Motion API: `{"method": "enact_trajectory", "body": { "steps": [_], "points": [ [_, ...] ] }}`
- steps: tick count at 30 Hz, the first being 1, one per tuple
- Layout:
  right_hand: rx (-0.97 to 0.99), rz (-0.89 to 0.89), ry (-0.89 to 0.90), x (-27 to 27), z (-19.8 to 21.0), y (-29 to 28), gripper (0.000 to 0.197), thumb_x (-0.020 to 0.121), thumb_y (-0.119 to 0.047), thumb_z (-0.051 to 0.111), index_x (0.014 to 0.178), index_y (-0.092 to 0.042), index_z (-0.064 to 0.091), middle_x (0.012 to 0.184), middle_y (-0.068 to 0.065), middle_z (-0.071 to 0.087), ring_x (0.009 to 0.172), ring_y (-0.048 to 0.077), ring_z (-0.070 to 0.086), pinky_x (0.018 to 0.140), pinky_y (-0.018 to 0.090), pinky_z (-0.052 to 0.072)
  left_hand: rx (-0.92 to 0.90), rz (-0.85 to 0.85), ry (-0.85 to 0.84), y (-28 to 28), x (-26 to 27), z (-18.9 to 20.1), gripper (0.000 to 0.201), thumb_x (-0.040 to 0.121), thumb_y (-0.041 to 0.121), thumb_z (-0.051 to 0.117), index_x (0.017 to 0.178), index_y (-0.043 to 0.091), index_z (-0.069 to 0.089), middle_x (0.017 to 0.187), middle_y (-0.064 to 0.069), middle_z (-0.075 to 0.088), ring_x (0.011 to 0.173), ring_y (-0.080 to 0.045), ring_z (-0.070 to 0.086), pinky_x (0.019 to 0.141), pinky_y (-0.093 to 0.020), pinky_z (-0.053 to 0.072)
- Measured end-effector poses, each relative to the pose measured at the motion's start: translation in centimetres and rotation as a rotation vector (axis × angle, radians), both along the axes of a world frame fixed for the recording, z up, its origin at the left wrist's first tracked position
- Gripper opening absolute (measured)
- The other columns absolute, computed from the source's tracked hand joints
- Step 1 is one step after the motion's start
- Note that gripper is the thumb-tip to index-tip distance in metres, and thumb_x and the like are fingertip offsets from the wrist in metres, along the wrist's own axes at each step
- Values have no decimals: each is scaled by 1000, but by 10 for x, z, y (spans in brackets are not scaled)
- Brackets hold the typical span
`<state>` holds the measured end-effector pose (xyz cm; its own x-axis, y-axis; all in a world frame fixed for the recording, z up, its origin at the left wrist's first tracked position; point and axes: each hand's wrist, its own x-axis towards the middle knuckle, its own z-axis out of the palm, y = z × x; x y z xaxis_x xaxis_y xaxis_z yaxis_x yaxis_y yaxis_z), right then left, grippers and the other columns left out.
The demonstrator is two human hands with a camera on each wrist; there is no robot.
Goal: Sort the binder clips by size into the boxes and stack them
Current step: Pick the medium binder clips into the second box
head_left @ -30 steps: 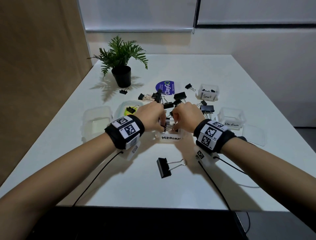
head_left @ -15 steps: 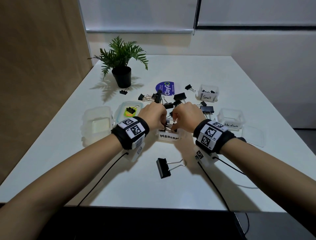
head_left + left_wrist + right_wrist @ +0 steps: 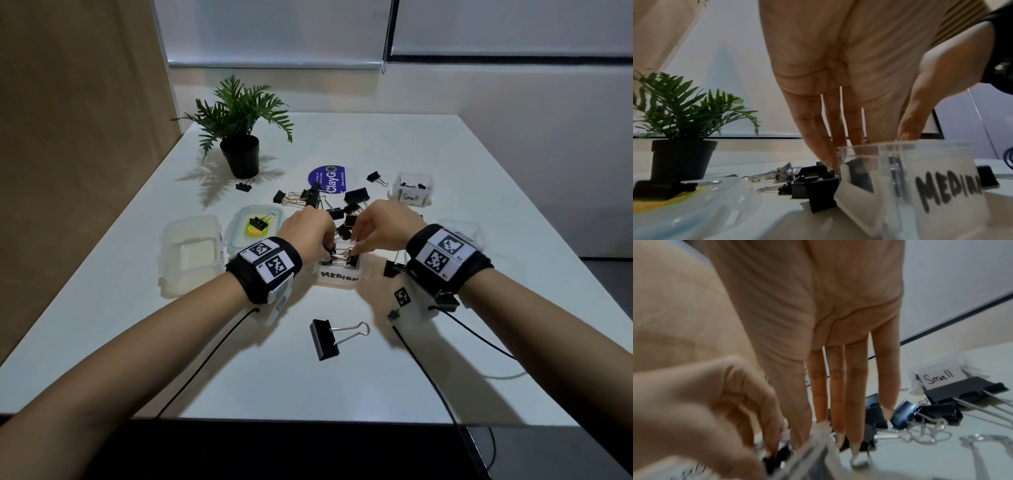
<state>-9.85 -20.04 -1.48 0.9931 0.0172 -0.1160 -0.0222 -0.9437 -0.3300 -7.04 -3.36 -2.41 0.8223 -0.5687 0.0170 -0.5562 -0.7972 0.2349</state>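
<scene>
A clear box labelled MEDIUM (image 3: pixel 339 277) (image 3: pixel 941 186) stands at the table's middle with black binder clips (image 3: pixel 343 257) inside. Both hands reach down into it. My left hand (image 3: pixel 325 247) (image 3: pixel 867 146) comes in from the left and pinches a clip at the box's left end. From the right, my right hand (image 3: pixel 356 245) (image 3: pixel 818 426) pinches a clip at the right end. A loose pile of black clips (image 3: pixel 346 207) (image 3: pixel 937 412) lies just behind the box. One large clip (image 3: pixel 324 338) lies in front of it. The Small box (image 3: pixel 412 190) (image 3: pixel 937 378) stands at the back right.
A potted plant (image 3: pixel 241 150) stands at the back left, with a small clip (image 3: pixel 244 186) by it. Two clear containers (image 3: pixel 191 251) sit left of the hands, and a lid (image 3: pixel 255 222) there carries one clip. Another clear box is half hidden behind my right wrist. Wrist cables trail to the front edge.
My left hand has slid a little right, closer to the MEDIUM box. The right wrist has risen slightly. Both hands stay over the same box.
</scene>
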Motion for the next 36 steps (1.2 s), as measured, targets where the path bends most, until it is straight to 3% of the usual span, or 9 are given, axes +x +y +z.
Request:
{"method": "enact_trajectory", "body": {
  "steps": [4,7,10,14,19,24,30,36],
  "points": [
    [77,-40,35,8,11,-24,6,77,-27,77,82,-25,77,73,-6,74,68,3,68,71,28,58,-27,2,13,1,2,-2,20,68,11,77,63,24,61,70,3,61,74,-19,58,61,-26,40],
    [50,-117,14,22,13,-36,10,80,-17,71,80,-25,77,77,-3,75,73,7,71,64,25,57,-55,-1,8,2,3,-4,19,67,11,78,63,21,62,69,3,61,72,-19,59,60,-25,40],
    [-39,-149,-101,44,6,-39,19,82,-12,67,78,-29,75,88,0,73,84,17,69,76,34,58,-72,9,10,2,4,-4,16,67,10,78,64,18,65,68,3,60,69,-17,56,59,-25,39],
    [-54,-49,-136,70,-6,-28,17,85,-14,67,100,-18,74,101,5,71,98,22,64,84,32,53,-90,36,26,2,4,-5,18,66,8,78,62,19,65,68,2,62,68,-17,57,60,-25,42],
    [-243,-4,-91,98,-12,-10,20,81,-18,69,102,-18,71,106,8,69,95,28,65,80,33,54,-122,70,22,2,3,-7,12,67,6,74,68,16,69,64,6,56,67,-15,53,60,-23,38],
    [-404,-6,-36,108,-17,1,21,85,-10,62,104,-8,70,105,14,67,90,31,66,66,29,47,-114,71,42,3,4,-7,12,66,7,75,66,17,69,64,7,55,69,-16,55,61,-26,43],
    [-384,-26,-93,108,-20,-2,16,83,-17,66,96,-9,70,100,15,65,79,32,60,69,33,51,-130,73,48,4,5,-7,17,63,6,75,61,19,65,60,9,53,67,-17,54,61,-26,44],
    [-256,-93,-161,93,-8,-14,21,77,-14,70,97,-8,66,104,15,62,93,34,62,73,33,50,-144,73,67,5,5,-5,12,63,6,77,64,16,69,60,8,56,66,-16,55,61,-27,47]
  ]
}}
